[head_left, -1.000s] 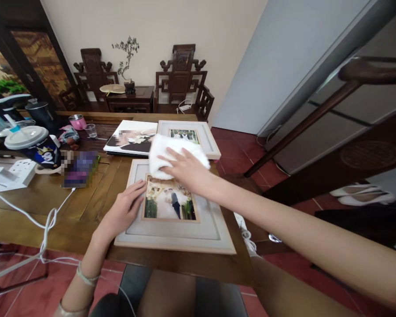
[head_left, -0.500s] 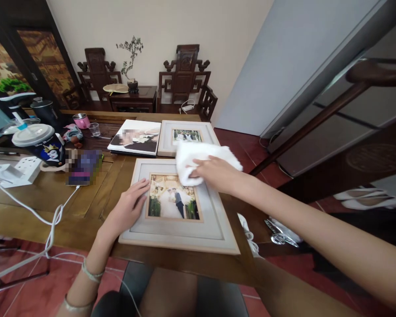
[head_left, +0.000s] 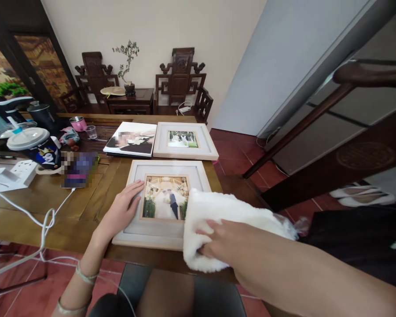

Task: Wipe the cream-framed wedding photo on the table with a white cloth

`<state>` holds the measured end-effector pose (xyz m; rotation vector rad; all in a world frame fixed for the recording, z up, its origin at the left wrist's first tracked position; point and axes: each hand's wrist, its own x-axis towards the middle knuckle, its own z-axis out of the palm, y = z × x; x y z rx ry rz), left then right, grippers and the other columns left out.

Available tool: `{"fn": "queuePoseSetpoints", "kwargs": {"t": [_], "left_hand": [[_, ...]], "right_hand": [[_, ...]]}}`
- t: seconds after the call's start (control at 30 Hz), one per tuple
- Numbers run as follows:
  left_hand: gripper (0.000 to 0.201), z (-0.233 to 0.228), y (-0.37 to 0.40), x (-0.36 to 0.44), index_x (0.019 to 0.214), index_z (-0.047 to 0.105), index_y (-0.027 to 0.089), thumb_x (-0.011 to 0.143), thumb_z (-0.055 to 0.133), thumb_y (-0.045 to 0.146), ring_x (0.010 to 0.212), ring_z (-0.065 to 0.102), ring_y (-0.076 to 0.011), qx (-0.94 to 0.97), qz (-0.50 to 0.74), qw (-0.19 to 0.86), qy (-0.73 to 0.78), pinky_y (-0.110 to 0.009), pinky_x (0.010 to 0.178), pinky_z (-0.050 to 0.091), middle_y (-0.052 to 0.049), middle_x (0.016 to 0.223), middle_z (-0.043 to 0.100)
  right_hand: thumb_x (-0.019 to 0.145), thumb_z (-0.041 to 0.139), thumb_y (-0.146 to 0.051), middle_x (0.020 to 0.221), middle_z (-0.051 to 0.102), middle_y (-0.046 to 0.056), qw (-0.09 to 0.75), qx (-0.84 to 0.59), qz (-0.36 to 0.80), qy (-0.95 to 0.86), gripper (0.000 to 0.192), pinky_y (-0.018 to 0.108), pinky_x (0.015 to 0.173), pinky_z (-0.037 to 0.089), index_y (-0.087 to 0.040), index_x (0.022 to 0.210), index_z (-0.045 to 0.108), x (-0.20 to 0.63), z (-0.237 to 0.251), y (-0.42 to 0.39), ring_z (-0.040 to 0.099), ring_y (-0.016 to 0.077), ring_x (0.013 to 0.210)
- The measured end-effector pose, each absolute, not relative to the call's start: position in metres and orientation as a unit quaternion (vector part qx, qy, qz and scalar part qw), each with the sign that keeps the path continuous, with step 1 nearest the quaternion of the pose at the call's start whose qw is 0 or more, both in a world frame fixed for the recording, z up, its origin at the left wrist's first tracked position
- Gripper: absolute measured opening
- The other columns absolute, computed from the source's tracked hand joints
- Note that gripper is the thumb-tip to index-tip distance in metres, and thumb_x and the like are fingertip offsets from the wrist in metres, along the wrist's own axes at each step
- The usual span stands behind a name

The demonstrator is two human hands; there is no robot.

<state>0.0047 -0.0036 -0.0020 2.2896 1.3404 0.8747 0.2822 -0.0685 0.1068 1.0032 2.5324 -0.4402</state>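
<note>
A pale wooden picture frame [head_left: 128, 235] with a wedding photo [head_left: 165, 198] lies flat near the table's front edge. Resting along its left border is my left hand [head_left: 123, 209], fingers stretched out and holding nothing. My right hand [head_left: 221, 242] grips a fluffy white cloth [head_left: 211, 207] over the frame's lower right corner, which the cloth hides. Part of the cloth hangs out past the table's right edge.
Behind lie a second picture frame [head_left: 201, 153] and a photo album [head_left: 128, 138]. To the left are a lidded drink cup [head_left: 46, 152], a phone [head_left: 81, 169] on a white cable [head_left: 41, 220], a pink mug [head_left: 78, 123] and a clear cup [head_left: 91, 132]. A wooden chair [head_left: 317, 163] stands at right.
My right hand has brought the white cloth from the frame's upper right area down to its lower right corner, nearer me. My left hand stays on the left border.
</note>
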Motion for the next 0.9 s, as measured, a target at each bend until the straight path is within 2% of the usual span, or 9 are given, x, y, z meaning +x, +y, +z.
{"fn": "queuePoseSetpoints", "kwargs": {"t": [0.13, 0.27, 0.37, 0.47, 0.53, 0.6, 0.73, 0.83, 0.9], "left_hand": [[0.041, 0.0, -0.005, 0.004, 0.133, 0.057, 0.018, 0.098, 0.041, 0.03, 0.136, 0.046, -0.0245, 0.811, 0.297, 0.181, 0.471, -0.049, 0.115, 0.035, -0.011, 0.142, 0.055], [0.045, 0.003, -0.008, 0.004, 0.141, 0.048, 0.02, 0.099, 0.041, 0.034, 0.14, 0.04, -0.0236, 0.807, 0.295, 0.189, 0.474, -0.046, 0.117, 0.031, -0.01, 0.148, 0.048], [0.051, 0.005, -0.01, 0.003, 0.149, 0.034, 0.021, 0.101, 0.038, 0.037, 0.145, 0.03, -0.022, 0.804, 0.298, 0.186, 0.48, -0.044, 0.12, 0.023, -0.009, 0.156, 0.035], [0.056, 0.004, -0.01, 0.002, 0.153, 0.024, 0.021, 0.101, 0.034, 0.039, 0.147, 0.024, -0.0215, 0.8, 0.313, 0.186, 0.477, -0.041, 0.121, 0.018, -0.01, 0.16, 0.027], [0.058, 0.003, -0.01, 0.002, 0.154, 0.02, 0.02, 0.101, 0.032, 0.042, 0.148, 0.021, -0.022, 0.793, 0.329, 0.187, 0.478, -0.042, 0.121, 0.017, -0.01, 0.161, 0.024], [0.06, 0.003, -0.011, 0.001, 0.155, 0.018, 0.02, 0.101, 0.029, 0.044, 0.149, 0.019, -0.0225, 0.783, 0.343, 0.192, 0.483, -0.042, 0.121, 0.016, -0.011, 0.162, 0.021], [0.065, 0.004, -0.014, 0.0, 0.154, 0.02, 0.017, 0.1, 0.021, 0.053, 0.148, 0.02, -0.0233, 0.779, 0.354, 0.215, 0.471, -0.041, 0.122, 0.014, -0.012, 0.161, 0.021], [0.068, 0.003, -0.015, 0.001, 0.154, 0.022, 0.017, 0.099, 0.018, 0.057, 0.148, 0.022, -0.024, 0.775, 0.351, 0.23, 0.472, -0.043, 0.121, 0.015, -0.012, 0.16, 0.024], [0.064, 0.003, -0.014, 0.002, 0.153, 0.026, 0.017, 0.1, 0.021, 0.054, 0.147, 0.025, -0.0235, 0.768, 0.331, 0.232, 0.496, -0.044, 0.121, 0.016, -0.012, 0.159, 0.028]], "right_hand": [[0.069, 0.046, 0.006, 0.09, 0.069, 0.004, 0.158, 0.402, -0.176, 0.885, 0.052, 0.031, 0.066, 0.047, -0.027, 0.1, 0.07, 0.273, 0.105, -0.048, 0.066, 0.0226, 0.083], [0.075, 0.046, 0.004, 0.111, 0.067, 0.016, 0.117, 0.434, -0.077, 0.89, 0.058, 0.037, 0.076, 0.05, -0.017, 0.128, 0.059, 0.25, 0.091, -0.01, 0.063, 0.0315, 0.104], [0.077, 0.049, 0.002, 0.134, 0.056, 0.021, 0.087, 0.434, -0.028, 0.896, 0.061, 0.048, 0.093, 0.046, -0.01, 0.137, 0.051, 0.226, 0.08, 0.016, 0.047, 0.0392, 0.127], [0.081, 0.048, -0.001, 0.152, 0.037, 0.018, 0.061, 0.412, -0.016, 0.909, 0.065, 0.056, 0.104, 0.038, -0.012, 0.145, 0.04, 0.196, 0.068, 0.03, 0.03, 0.0404, 0.139], [0.081, 0.051, -0.003, 0.156, 0.03, 0.017, 0.053, 0.385, -0.013, 0.921, 0.065, 0.059, 0.108, 0.032, -0.012, 0.145, 0.04, 0.18, 0.061, 0.031, 0.022, 0.0413, 0.142], [0.08, 0.055, -0.006, 0.157, 0.028, 0.017, 0.053, 0.36, -0.013, 0.931, 0.06, 0.062, 0.109, 0.029, -0.011, 0.139, 0.047, 0.171, 0.057, 0.024, 0.02, 0.0435, 0.143], [0.083, 0.053, -0.008, 0.15, 0.041, 0.015, 0.055, 0.265, -0.03, 0.962, 0.044, 0.06, 0.104, 0.036, -0.015, 0.126, 0.061, 0.18, 0.062, -0.008, 0.03, 0.041, 0.139], [0.078, 0.059, -0.008, 0.142, 0.05, 0.013, 0.062, 0.179, -0.084, 0.978, 0.044, 0.055, 0.101, 0.041, -0.019, 0.121, 0.064, 0.197, 0.076, -0.036, 0.038, 0.0373, 0.134], [0.073, 0.064, -0.008, 0.138, 0.055, 0.012, 0.071, 0.17, -0.122, 0.975, 0.043, 0.054, 0.101, 0.041, -0.018, 0.115, 0.067, 0.208, 0.085, -0.05, 0.043, 0.0357, 0.13]]}}
